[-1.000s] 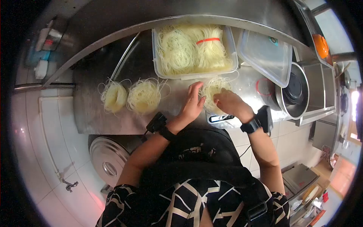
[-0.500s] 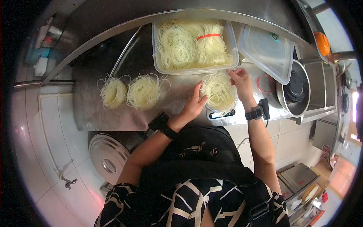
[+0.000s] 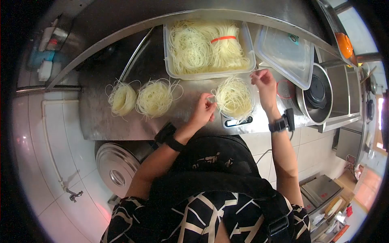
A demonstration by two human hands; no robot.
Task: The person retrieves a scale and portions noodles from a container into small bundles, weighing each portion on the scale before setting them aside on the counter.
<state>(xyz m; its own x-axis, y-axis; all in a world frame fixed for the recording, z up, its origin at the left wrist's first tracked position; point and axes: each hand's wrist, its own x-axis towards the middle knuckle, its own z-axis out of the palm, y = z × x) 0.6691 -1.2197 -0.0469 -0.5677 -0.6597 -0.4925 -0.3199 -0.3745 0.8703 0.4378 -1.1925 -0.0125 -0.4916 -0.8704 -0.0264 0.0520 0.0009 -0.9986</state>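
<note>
A round nest of pale noodles [image 3: 234, 97] rests on a small scale [image 3: 237, 122] with a lit display. At the nest's left edge my left hand [image 3: 202, 110] has its fingers curled together around a few noodle ends. My right hand [image 3: 264, 84] is pinched at the nest's upper right, apart from it; whatever it holds is too small to name. Behind stands a clear plastic box [image 3: 210, 76] of noodles, one bundle tied with a red band [image 3: 223, 39]. Two more noodle nests, one [image 3: 154, 98] beside the other [image 3: 122, 99], lie on the steel counter to the left.
A translucent lid [image 3: 283, 52] leans at the right over a metal bowl [image 3: 318, 115] holding a black round object. A red band [image 3: 285, 89] lies near the bowl. A steel shelf edge [image 3: 194, 15] crosses above the counter [image 3: 190, 131]. Below left is a round metal lid [image 3: 115, 164].
My left hand has moved slightly left and its fingers have closed in. My right hand has shifted right and up, away from the nest.
</note>
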